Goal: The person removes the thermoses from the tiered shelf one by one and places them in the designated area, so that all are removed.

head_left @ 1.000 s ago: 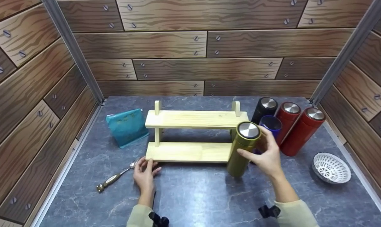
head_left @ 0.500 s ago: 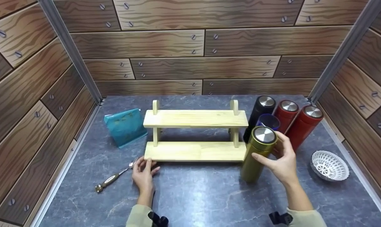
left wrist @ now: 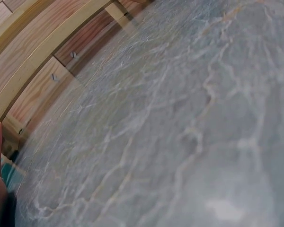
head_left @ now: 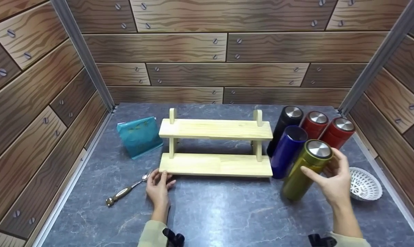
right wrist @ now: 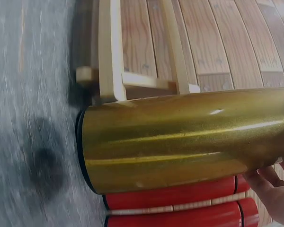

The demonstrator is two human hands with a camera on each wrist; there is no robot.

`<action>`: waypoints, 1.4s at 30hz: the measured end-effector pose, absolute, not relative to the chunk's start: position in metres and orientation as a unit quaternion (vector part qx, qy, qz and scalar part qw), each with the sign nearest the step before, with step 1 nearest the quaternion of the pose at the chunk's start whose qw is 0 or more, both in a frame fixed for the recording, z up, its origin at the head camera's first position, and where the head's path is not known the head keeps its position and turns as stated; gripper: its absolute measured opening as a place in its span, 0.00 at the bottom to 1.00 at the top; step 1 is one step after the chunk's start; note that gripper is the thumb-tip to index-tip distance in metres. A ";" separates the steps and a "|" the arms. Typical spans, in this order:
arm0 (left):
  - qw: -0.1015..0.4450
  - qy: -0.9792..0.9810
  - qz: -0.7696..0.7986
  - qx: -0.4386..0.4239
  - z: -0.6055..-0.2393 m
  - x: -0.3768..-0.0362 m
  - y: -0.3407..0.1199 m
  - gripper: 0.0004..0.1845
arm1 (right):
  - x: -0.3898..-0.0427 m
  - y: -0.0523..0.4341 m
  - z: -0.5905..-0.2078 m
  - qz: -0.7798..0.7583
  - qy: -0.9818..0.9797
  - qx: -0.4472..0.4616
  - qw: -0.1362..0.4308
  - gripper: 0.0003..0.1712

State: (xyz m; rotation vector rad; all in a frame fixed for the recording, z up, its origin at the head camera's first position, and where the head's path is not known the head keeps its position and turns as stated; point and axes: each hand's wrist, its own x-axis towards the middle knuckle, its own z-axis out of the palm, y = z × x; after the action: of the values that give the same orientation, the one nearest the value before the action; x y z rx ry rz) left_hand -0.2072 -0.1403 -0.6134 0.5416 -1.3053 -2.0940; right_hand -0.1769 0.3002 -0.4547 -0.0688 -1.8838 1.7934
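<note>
right hand (head_left: 335,180) grips gold flask (head_left: 304,168) near its lid (flask tilted).

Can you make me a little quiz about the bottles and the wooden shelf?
1. True or false: the right hand holds the gold bottle.
2. How many red bottles stand at the back right? A) one B) two C) four
3. Fill in: the left hand rests at the front corner of the wooden ____.

Key
1. True; its grip is near the silver lid.
2. B: red bottle one and red bottle two.
3. shelf; a spoon lies just left of that hand.
</note>
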 end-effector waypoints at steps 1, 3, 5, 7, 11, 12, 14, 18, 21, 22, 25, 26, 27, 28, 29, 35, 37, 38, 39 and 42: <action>0.303 -0.491 -0.791 0.204 -0.613 -0.207 -0.140 0.17 | -0.178 0.303 -0.455 0.664 -0.697 -0.029 0.270 0.48; 0.303 -0.487 -0.794 0.202 -0.614 -0.208 -0.140 0.17 | -0.181 0.309 -0.456 0.660 -0.697 -0.037 0.278 0.48; 0.300 -0.488 -0.795 0.202 -0.614 -0.207 -0.140 0.18 | -0.186 0.314 -0.459 0.659 -0.694 -0.041 0.286 0.48; 0.297 -0.489 -0.794 0.205 -0.615 -0.206 -0.140 0.18 | -0.191 0.318 -0.463 0.660 -0.690 -0.043 0.294 0.48; 0.294 -0.493 -0.791 0.213 -0.615 -0.204 -0.140 0.18 | -0.202 0.325 -0.474 0.661 -0.685 -0.054 0.303 0.49; 0.294 -0.493 -0.791 0.213 -0.615 -0.204 -0.140 0.18 | -0.204 0.326 -0.476 0.662 -0.683 -0.057 0.303 0.49; 0.295 -0.491 -0.792 0.213 -0.615 -0.203 -0.141 0.19 | -0.209 0.328 -0.480 0.664 -0.680 -0.062 0.304 0.49; 0.297 -0.490 -0.792 0.211 -0.614 -0.202 -0.141 0.18 | -0.216 0.331 -0.484 0.665 -0.677 -0.066 0.308 0.49; 0.295 -0.492 -0.792 0.210 -0.614 -0.202 -0.140 0.18 | -0.219 0.332 -0.486 0.668 -0.673 -0.065 0.311 0.49; 0.294 -0.493 -0.792 0.209 -0.614 -0.202 -0.140 0.18 | -0.220 0.332 -0.486 0.670 -0.671 -0.063 0.312 0.48; 0.294 -0.493 -0.793 0.203 -0.615 -0.202 -0.140 0.18 | -0.220 0.331 -0.485 0.673 -0.667 -0.059 0.314 0.48; 0.294 -0.492 -0.794 0.200 -0.615 -0.202 -0.140 0.18 | -0.219 0.330 -0.484 0.671 -0.668 -0.059 0.315 0.47; 0.294 -0.492 -0.795 0.199 -0.615 -0.202 -0.140 0.18 | -0.218 0.328 -0.483 0.671 -0.668 -0.058 0.316 0.47; 0.294 -0.492 -0.795 0.198 -0.615 -0.202 -0.140 0.18 | -0.217 0.327 -0.481 0.669 -0.670 -0.060 0.317 0.47; 0.293 -0.492 -0.795 0.198 -0.615 -0.202 -0.140 0.18 | -0.216 0.325 -0.480 0.667 -0.671 -0.063 0.318 0.46; 0.288 -0.497 -0.794 0.201 -0.614 -0.202 -0.140 0.18 | -0.213 0.321 -0.476 0.649 -0.685 -0.072 0.323 0.45; 0.287 -0.494 -0.794 0.207 -0.613 -0.202 -0.140 0.18 | -0.214 0.322 -0.478 0.655 -0.678 -0.068 0.326 0.45; 0.286 -0.492 -0.795 0.210 -0.612 -0.202 -0.140 0.18 | -0.214 0.322 -0.480 0.659 -0.674 -0.064 0.328 0.45; 0.286 -0.491 -0.795 0.214 -0.611 -0.202 -0.140 0.18 | -0.215 0.322 -0.482 0.662 -0.670 -0.061 0.330 0.45; 0.285 -0.489 -0.795 0.220 -0.608 -0.204 -0.140 0.18 | -0.216 0.322 -0.486 0.672 -0.659 -0.048 0.334 0.44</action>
State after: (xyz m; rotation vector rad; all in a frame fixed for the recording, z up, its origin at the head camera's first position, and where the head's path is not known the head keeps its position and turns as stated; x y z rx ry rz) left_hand -0.2045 -0.1404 -0.6075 0.5881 -1.3072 -2.1248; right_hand -0.2163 0.3221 -0.4857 -0.1240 -1.7196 1.7542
